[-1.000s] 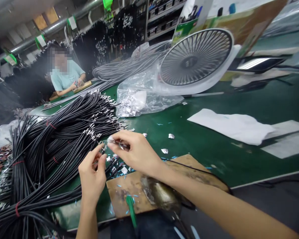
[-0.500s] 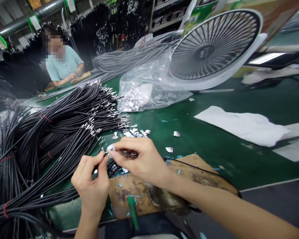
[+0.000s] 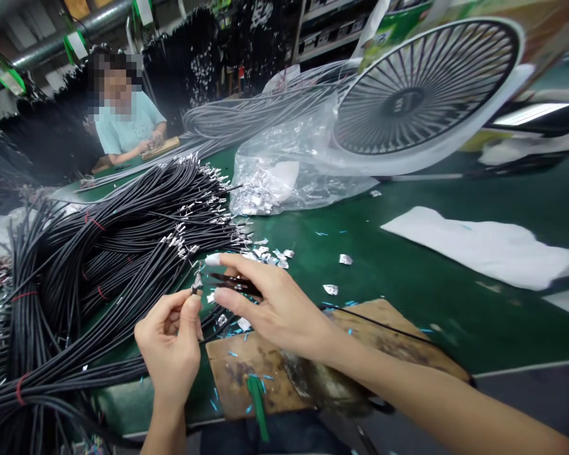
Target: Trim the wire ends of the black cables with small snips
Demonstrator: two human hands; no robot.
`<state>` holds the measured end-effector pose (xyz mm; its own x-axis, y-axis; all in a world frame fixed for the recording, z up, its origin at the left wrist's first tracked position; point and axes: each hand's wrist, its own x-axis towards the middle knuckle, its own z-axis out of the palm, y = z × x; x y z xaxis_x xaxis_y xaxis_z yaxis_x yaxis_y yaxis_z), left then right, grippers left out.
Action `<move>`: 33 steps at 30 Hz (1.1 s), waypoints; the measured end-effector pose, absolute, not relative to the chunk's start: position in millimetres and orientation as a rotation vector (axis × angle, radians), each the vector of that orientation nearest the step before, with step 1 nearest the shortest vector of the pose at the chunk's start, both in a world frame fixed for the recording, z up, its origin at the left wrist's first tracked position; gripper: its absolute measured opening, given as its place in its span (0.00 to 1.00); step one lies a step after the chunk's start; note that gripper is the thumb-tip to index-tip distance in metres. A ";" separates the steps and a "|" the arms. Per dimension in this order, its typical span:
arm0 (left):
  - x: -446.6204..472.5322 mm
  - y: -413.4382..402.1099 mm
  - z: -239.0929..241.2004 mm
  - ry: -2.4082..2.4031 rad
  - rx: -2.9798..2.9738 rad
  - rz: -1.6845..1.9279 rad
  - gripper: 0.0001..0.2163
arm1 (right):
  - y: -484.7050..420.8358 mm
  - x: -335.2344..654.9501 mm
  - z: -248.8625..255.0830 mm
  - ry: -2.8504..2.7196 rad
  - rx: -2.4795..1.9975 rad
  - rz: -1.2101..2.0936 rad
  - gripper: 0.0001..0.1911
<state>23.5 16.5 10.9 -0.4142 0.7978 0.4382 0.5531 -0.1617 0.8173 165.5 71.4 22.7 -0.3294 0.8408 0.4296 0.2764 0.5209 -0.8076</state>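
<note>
My left hand (image 3: 173,335) pinches the end of a black cable (image 3: 194,291) between thumb and fingers. Above the fingertips its stripped, silvery tip (image 3: 198,278) points up, with a thin bluish wire showing. Held in my right hand (image 3: 270,297) are dark tweezers (image 3: 234,284), their points slightly apart and just right of the cable tip. White covering wraps the right index fingertip (image 3: 213,259). Behind both hands lies a large bundle of black cables (image 3: 137,221) with silvery ends. Small foil pieces (image 3: 265,254) are scattered beside it.
A worn wooden board (image 3: 251,360) with blue scraps and a green strip (image 3: 257,404) is in front. Farther back are a clear bag of foil pieces (image 3: 265,189), a fan (image 3: 427,88) and white paper (image 3: 474,243). Another person (image 3: 128,126) sits across the green table (image 3: 303,234).
My right index finger and the tweezers have opened away from the cable tip, which now shows uncovered. My left hand still pinches the cable. The whole view has shifted slightly.
</note>
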 end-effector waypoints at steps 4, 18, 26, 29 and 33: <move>23.9 17.5 12.5 1.842 1.550 1.669 0.07 | 70.3 164.8 22.1 -1.936 -0.880 0.713 0.10; 24.2 17.2 10.8 1.886 1.786 1.576 0.07 | 68.9 165.6 19.5 -1.897 -0.872 0.541 0.10; 22.4 16.5 13.0 1.689 1.649 1.481 0.06 | 72.5 168.7 25.0 -1.818 -0.880 0.679 0.08; 23.8 17.6 9.0 1.713 1.825 1.512 0.02 | 72.1 167.8 25.1 -1.790 -0.762 0.692 0.08; 23.9 20.4 5.2 1.721 1.920 1.482 0.04 | 70.7 167.0 23.7 -1.824 -0.649 0.676 0.07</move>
